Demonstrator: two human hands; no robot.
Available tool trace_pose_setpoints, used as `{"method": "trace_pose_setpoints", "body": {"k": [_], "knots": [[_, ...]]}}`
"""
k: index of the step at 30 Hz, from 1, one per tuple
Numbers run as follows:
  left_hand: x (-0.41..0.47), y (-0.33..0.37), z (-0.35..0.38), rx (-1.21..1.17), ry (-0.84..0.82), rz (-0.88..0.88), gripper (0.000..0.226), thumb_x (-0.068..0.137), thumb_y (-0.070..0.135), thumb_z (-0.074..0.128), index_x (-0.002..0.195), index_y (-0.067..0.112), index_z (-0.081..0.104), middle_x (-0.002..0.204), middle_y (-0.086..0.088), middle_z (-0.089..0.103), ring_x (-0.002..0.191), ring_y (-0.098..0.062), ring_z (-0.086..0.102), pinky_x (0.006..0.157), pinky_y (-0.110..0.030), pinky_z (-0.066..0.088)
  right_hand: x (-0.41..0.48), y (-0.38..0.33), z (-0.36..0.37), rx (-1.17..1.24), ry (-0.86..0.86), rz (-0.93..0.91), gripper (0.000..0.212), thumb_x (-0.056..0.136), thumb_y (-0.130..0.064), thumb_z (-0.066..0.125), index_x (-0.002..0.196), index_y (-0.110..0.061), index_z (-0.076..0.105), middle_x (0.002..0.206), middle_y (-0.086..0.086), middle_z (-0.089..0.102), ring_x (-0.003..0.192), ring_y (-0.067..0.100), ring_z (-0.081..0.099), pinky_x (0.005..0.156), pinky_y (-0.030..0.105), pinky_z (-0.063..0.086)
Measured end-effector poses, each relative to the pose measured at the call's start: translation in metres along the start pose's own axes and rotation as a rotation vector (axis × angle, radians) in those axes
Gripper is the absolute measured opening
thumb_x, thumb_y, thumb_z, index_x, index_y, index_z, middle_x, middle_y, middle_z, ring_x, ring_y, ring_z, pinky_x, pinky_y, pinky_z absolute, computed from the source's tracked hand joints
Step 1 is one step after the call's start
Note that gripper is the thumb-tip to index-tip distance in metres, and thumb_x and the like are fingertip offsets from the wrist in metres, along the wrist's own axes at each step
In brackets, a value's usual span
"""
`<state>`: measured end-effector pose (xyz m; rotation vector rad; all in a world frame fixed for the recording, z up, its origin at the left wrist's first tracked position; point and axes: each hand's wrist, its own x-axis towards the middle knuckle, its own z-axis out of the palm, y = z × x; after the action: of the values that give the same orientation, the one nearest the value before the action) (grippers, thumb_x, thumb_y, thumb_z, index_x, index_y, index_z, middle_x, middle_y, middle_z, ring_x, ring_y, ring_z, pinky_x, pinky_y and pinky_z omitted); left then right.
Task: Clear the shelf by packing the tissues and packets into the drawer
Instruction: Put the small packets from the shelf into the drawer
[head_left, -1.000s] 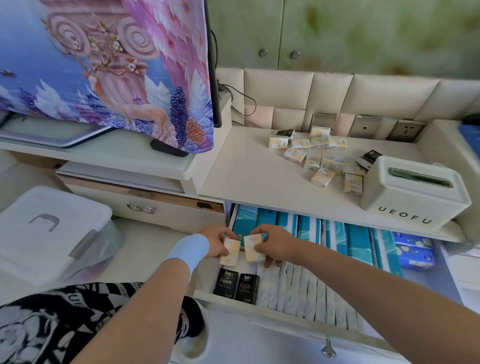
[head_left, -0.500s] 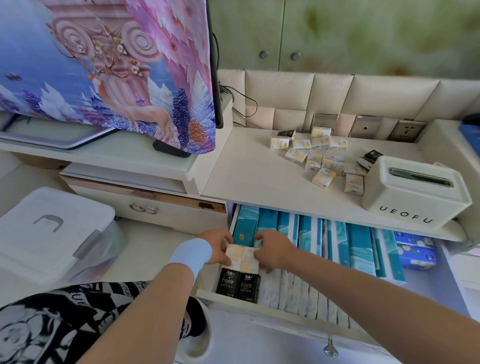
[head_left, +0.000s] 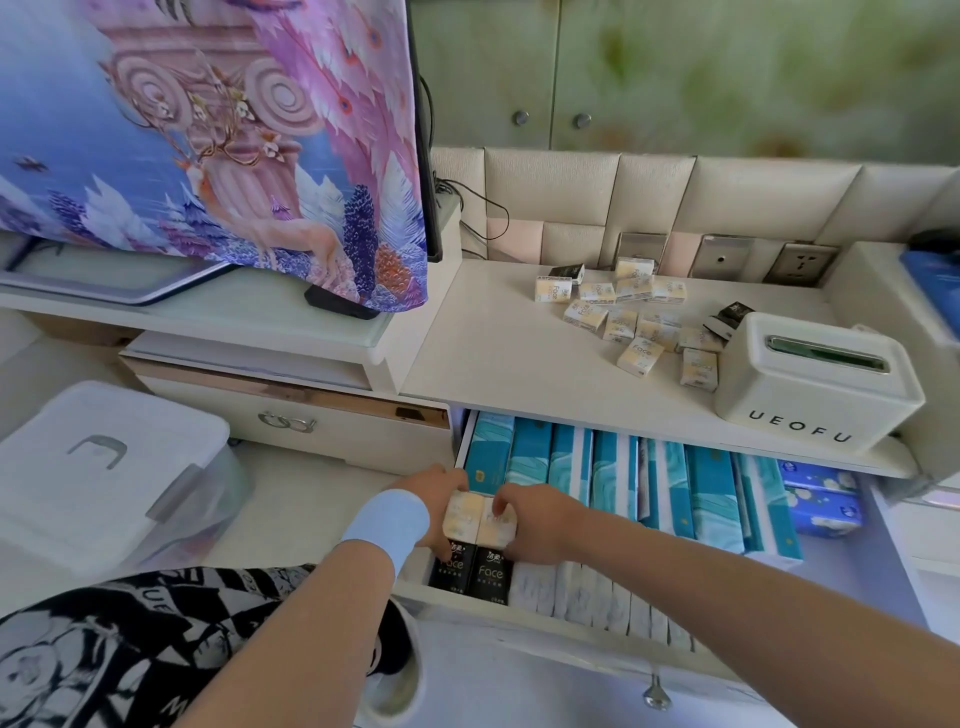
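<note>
1. Gripping a cream packet (head_left: 460, 514) with the left hand (head_left: 434, 499), fingers curled round its left edge, a pale blue wristband (head_left: 387, 525) on that wrist.
2. Gripping a second cream packet (head_left: 497, 522) with the right hand (head_left: 540, 525), fingertips hooked over its top and right side.
3. Both packets side by side and touching, low in the front left corner of the drawer (head_left: 519, 618), pulled open beneath the shelf (head_left: 493, 353).
4. Just in front of them, against the drawer's front edge, two black packets (head_left: 488, 571) marked "Face", standing upright and touching each other.
5. To the right along the same front edge, a row of thin white packs (head_left: 597, 597) on edge.
6. Along the drawer's back edge, teal tissue packs (head_left: 571, 467) standing in a row from the left corner; at the back right corner, blue flowered packs (head_left: 821, 499) stacked flat.
7. On the shelf, toward its back right, a loose scatter of cream packets (head_left: 639, 356) with a couple of black ones among them, some touching, some apart.
8. At the shelf's front right corner, a white tissue box (head_left: 810, 384) lettered "UEOFU", just beside the scatter.
9. Off to the left of the drawer, a clear storage box (head_left: 104, 467) with a white lid.
</note>
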<state>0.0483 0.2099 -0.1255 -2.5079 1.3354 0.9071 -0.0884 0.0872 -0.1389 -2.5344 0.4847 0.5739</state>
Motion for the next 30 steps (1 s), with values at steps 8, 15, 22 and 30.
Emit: {"method": "trace_pose_setpoints", "body": {"k": [8, 15, 22, 30], "knots": [[0.001, 0.004, -0.008, 0.035, -0.025, -0.009, 0.068, 0.069, 0.036, 0.084, 0.126, 0.029, 0.048, 0.132, 0.002, 0.04, 0.114, -0.024, 0.051, 0.093, -0.036, 0.049, -0.008, 0.003, 0.007, -0.075, -0.025, -0.056, 0.036, 0.088, -0.042, 0.067, 0.119, -0.026, 0.057, 0.113, 0.0, 0.061, 0.099, 0.019, 0.055, 0.083, 0.033, 0.046], [0.017, 0.042, -0.077, -0.122, 0.15, 0.07, 0.046, 0.084, 0.052, 0.065, 0.122, 0.027, 0.059, 0.126, 0.001, 0.053, 0.108, -0.02, 0.056, 0.094, -0.038, 0.048, -0.007, 0.038, -0.085, 0.147, 0.237, 0.085, 0.02, 0.095, -0.035, 0.055, 0.111, -0.027, 0.064, 0.106, -0.007, 0.058, 0.086, 0.011, 0.056, 0.076, 0.026, 0.046], [0.055, 0.119, -0.149, -0.141, 0.278, 0.215, 0.04, 0.091, 0.041, 0.06, 0.127, 0.027, 0.053, 0.125, 0.004, 0.055, 0.11, -0.019, 0.055, 0.092, -0.031, 0.044, 0.0, 0.111, -0.151, 0.115, 0.474, 0.3, 0.026, 0.092, -0.032, 0.056, 0.117, -0.029, 0.063, 0.123, -0.001, 0.06, 0.092, 0.016, 0.06, 0.073, 0.027, 0.051], [0.158, 0.155, -0.176, -0.006, 0.343, 0.205, 0.074, 0.079, 0.042, 0.07, 0.144, 0.032, 0.035, 0.147, -0.001, 0.036, 0.135, -0.025, 0.036, 0.106, -0.043, 0.039, 0.04, 0.168, -0.183, -0.019, 0.561, 0.467, 0.084, 0.073, -0.05, 0.075, 0.145, -0.035, 0.033, 0.151, 0.011, 0.023, 0.139, 0.032, 0.022, 0.106, 0.049, 0.038]]}}
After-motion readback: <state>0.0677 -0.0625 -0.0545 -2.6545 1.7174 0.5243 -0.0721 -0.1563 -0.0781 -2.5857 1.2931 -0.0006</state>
